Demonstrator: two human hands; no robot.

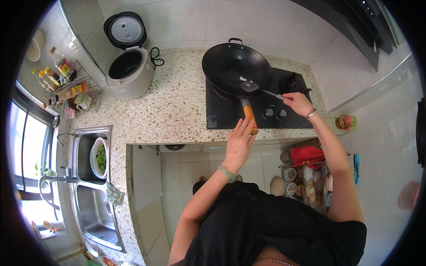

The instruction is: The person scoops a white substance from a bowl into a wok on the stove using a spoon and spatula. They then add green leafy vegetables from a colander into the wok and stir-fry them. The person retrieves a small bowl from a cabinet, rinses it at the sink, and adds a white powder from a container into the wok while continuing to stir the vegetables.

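A black wok (222, 71) sits over the left burner of the black glass hob (219, 114), tilted towards its far wall in this view. My left hand (240, 136) lies against its orange-brown handle (249, 112), fingers nearly straight; whether they grip it is unclear. My right hand (298, 103) is shut on the grey handle of a metal spatula (250, 86). The spatula's blade is inside the wok, close to a small white lump (243, 78). Dark, shiny liquid appears at the wok's bottom.
A rice cooker (131, 83) stands with its lid up at the back left. Sauce bottles (50, 76) fill a wire rack. In the double sink (96, 212) is a bowl of green leaves (101, 158). A cloth (114, 194) hangs on its edge. A storage rack (304, 183) stands right.
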